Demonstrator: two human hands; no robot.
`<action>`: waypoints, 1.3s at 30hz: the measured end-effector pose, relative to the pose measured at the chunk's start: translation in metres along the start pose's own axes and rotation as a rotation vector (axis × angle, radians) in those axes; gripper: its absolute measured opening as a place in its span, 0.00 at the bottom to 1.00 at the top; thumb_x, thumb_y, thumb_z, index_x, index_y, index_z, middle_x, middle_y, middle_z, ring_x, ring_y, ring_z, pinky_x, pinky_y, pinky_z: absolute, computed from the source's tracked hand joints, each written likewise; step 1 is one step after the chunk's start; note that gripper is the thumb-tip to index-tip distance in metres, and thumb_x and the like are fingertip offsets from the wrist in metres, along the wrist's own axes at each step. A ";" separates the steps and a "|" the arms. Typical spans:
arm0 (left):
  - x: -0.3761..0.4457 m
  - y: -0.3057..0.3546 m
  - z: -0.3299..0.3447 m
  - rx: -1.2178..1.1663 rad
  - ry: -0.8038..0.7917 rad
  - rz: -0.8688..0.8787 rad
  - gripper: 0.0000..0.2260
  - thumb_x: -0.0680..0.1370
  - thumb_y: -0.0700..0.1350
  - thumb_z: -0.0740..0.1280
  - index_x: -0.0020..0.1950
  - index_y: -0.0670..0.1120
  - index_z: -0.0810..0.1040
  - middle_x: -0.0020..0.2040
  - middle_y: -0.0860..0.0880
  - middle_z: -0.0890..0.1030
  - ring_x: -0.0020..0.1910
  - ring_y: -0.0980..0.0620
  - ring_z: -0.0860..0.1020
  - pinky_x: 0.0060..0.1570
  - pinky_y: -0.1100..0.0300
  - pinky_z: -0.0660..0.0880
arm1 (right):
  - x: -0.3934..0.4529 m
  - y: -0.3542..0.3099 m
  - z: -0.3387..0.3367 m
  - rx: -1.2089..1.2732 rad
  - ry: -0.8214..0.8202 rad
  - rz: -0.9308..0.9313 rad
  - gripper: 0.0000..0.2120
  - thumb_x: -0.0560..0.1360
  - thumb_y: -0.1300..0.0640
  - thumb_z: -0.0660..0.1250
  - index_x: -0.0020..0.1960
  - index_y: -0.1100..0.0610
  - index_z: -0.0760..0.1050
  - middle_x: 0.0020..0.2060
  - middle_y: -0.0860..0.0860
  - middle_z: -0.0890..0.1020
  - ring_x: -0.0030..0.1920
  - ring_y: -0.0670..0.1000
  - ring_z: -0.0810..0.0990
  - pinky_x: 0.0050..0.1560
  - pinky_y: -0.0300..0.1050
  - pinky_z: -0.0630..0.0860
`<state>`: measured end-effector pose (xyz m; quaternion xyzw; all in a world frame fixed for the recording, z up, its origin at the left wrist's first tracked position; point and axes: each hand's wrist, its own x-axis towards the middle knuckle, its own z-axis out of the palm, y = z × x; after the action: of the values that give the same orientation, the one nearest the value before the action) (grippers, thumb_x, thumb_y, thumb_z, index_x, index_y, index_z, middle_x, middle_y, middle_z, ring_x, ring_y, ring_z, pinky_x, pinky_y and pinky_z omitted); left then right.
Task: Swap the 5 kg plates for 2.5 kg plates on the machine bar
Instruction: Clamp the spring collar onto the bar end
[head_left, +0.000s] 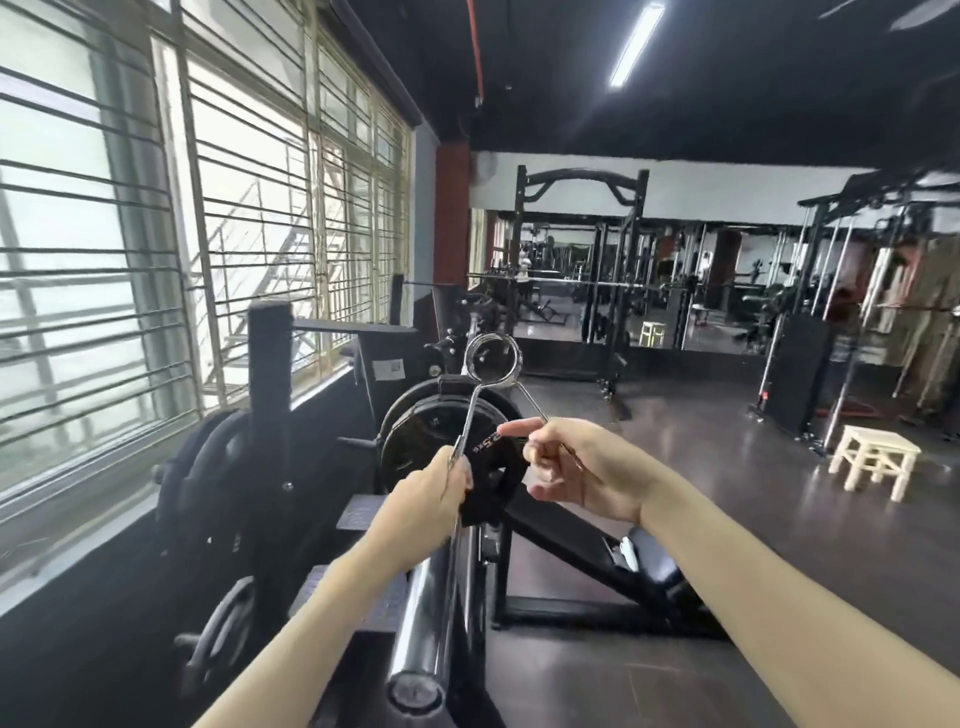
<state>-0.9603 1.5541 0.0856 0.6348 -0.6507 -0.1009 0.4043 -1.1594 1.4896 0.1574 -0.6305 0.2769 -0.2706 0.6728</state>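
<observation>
Spare plates (218, 467) hang on the rack by the windows at far left. The left hand (431, 493) is clenched on one handle of the spring collar (492, 358); the right hand (576, 467) pinches the other handle, coil held up off the machine bar (431, 613). A small plate (447, 457), seemingly marked 2.5 kg, sits on the bar's sleeve. Likely locking is underway: next, squeeze the handles and slide the coil over the bar's end against the plate.

Both forearms bare, extended forward, converging. Left hand (434, 486) closed in a fist, knuckles up, wrist straight. Right hand (576, 467) palm facing left, thumb and index pinched together, remaining fingers loosely curled. Hands near, not touching.
</observation>
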 end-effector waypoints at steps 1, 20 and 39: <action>-0.006 0.002 -0.003 0.047 0.018 0.010 0.12 0.84 0.53 0.49 0.49 0.48 0.68 0.37 0.50 0.76 0.38 0.40 0.78 0.38 0.49 0.71 | -0.004 0.000 0.003 -0.068 0.066 -0.008 0.14 0.82 0.62 0.58 0.64 0.59 0.78 0.32 0.48 0.72 0.31 0.45 0.69 0.38 0.41 0.79; -0.101 0.021 -0.051 -0.250 -0.193 -0.069 0.18 0.84 0.56 0.58 0.54 0.49 0.84 0.51 0.48 0.85 0.53 0.46 0.82 0.53 0.49 0.81 | -0.067 0.062 0.084 -1.449 0.288 -0.206 0.14 0.78 0.40 0.67 0.47 0.49 0.83 0.40 0.46 0.84 0.43 0.49 0.79 0.37 0.43 0.70; -0.173 0.005 -0.027 -0.616 -0.346 -0.513 0.26 0.77 0.68 0.61 0.51 0.45 0.79 0.40 0.49 0.83 0.33 0.54 0.82 0.26 0.66 0.72 | -0.143 0.090 0.128 -0.383 0.756 0.116 0.27 0.79 0.40 0.65 0.71 0.55 0.71 0.66 0.50 0.76 0.69 0.52 0.73 0.65 0.47 0.70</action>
<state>-0.9689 1.7228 0.0375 0.5993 -0.4698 -0.4924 0.4217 -1.1671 1.6861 0.0786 -0.5839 0.5843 -0.3882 0.4087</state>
